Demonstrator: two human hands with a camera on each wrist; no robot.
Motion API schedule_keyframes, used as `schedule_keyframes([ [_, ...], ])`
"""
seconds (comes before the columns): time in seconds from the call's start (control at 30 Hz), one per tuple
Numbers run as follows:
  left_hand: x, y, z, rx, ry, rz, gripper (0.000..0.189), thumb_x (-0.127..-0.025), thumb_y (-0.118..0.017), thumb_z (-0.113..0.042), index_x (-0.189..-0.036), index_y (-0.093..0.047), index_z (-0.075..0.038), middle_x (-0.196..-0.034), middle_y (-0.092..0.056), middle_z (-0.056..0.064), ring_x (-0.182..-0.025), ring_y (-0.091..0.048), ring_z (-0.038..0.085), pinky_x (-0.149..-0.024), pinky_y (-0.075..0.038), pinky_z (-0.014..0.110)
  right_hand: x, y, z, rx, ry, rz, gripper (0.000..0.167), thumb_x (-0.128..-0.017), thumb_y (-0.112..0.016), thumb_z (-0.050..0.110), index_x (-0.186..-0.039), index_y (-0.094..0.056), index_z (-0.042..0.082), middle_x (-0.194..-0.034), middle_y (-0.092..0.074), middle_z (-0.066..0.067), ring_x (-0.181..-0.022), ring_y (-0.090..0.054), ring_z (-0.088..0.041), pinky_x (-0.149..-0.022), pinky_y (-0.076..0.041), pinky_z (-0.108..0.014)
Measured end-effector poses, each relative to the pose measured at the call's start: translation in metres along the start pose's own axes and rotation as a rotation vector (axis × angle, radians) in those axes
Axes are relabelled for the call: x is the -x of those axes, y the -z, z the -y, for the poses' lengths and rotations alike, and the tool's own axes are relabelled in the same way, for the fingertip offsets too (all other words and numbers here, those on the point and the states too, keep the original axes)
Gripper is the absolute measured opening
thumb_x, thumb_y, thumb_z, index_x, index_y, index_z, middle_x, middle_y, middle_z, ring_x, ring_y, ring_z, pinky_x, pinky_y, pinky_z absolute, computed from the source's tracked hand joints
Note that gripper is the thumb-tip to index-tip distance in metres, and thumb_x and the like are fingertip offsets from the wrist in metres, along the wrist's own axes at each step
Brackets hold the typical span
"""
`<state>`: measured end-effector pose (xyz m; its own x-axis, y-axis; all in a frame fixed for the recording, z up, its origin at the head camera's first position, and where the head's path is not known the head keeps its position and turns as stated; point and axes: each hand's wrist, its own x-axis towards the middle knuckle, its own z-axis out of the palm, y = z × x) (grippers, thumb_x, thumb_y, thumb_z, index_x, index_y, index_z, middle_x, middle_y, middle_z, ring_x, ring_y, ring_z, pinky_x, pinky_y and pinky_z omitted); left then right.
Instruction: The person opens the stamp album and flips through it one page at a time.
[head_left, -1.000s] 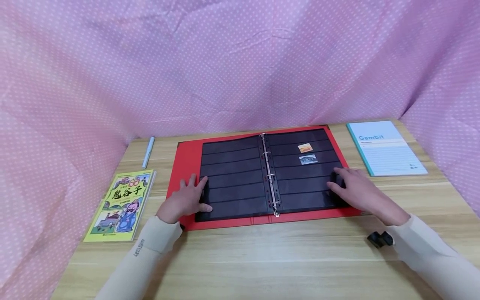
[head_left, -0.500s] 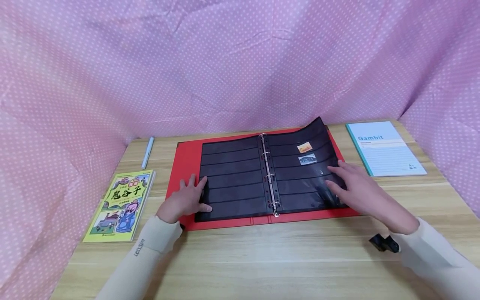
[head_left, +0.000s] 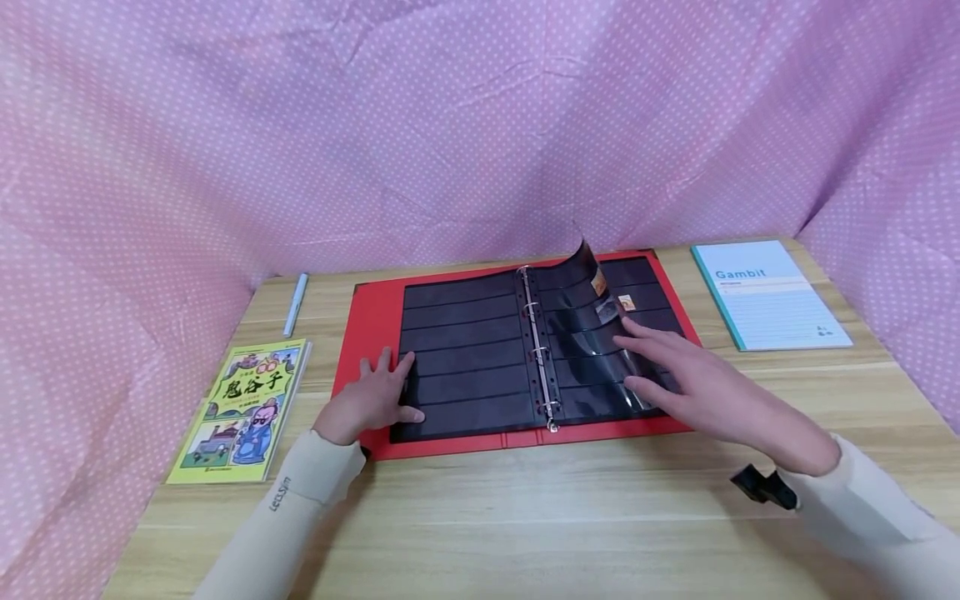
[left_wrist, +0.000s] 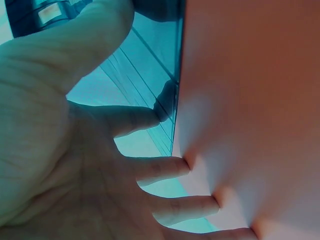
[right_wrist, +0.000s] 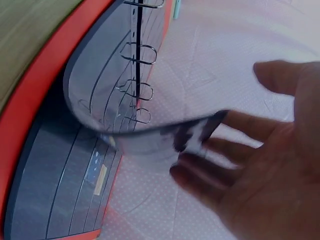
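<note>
Head cam, L hand [head_left: 366,407], fingers spread on red binder [head_left: 372,325] at 8 o'clock, R hand [head_left: 707,392], straight fingers touching curled blk pg [head_left: 585,346] at 3 o'clock

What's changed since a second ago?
Right hand moved left, lifting the right page and curling it toward the rings; it was lying flat. A stamp on the sheet beneath now shows. Left hand, binder, comic, pen and notebook stayed put.
</note>
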<state>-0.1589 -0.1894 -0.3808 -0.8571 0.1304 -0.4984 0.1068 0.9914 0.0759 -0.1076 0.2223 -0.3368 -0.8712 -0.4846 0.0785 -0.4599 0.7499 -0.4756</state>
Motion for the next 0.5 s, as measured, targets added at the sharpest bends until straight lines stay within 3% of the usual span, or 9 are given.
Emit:
schedule_keyframes([
  [0.17,0.0,0.0,0.0,0.003,0.001,0.003,0.103,-0.073,-0.078,-0.045,-0.151,-0.021,-0.012,-0.15,-0.014,0.027,-0.13,-0.017,0.051,-0.087,-0.043,0.061,0.0,0.002,0.005,-0.049,0.108,-0.028,0.047,-0.094,-0.06,0.033,-0.139,-0.048,0.023,-0.148,-0.034,0.008,-0.134,-0.033,-0.018,-0.103,-0.035,-0.037],
  [0.3,0.001,0.0,0.0,0.005,0.01,0.006,0.103,-0.073,-0.078,-0.044,-0.152,-0.02,-0.012,-0.15,-0.013,0.027,-0.13,-0.017,0.051,-0.087,-0.044,0.061,-0.002,0.007,0.008,-0.192,0.207,-0.118,0.044,-0.097,-0.053,0.015,-0.14,-0.047,0.021,-0.147,-0.038,0.004,-0.135,-0.031,-0.019,-0.106,-0.025,-0.021],
  [0.4,0.001,0.001,-0.001,0.0,0.014,0.007,0.103,-0.073,-0.079,-0.043,-0.152,-0.02,-0.012,-0.15,-0.014,0.027,-0.13,-0.018,0.051,-0.086,-0.045,0.059,-0.007,0.01,0.009,-0.313,0.31,-0.244,0.039,-0.1,-0.043,0.013,-0.138,-0.049,0.01,-0.144,-0.042,-0.006,-0.134,-0.033,-0.025,-0.106,-0.024,-0.022],
  [0.5,0.002,0.002,-0.001,-0.001,0.012,0.008,0.103,-0.073,-0.079,-0.043,-0.152,-0.02,-0.012,-0.15,-0.013,0.027,-0.13,-0.017,0.051,-0.086,-0.045,0.059,-0.013,0.011,0.008,-0.394,0.402,-0.373,0.046,-0.103,-0.033,0.029,-0.134,-0.05,-0.001,-0.141,-0.044,-0.016,-0.132,-0.035,-0.031,-0.107,-0.025,-0.028],
])
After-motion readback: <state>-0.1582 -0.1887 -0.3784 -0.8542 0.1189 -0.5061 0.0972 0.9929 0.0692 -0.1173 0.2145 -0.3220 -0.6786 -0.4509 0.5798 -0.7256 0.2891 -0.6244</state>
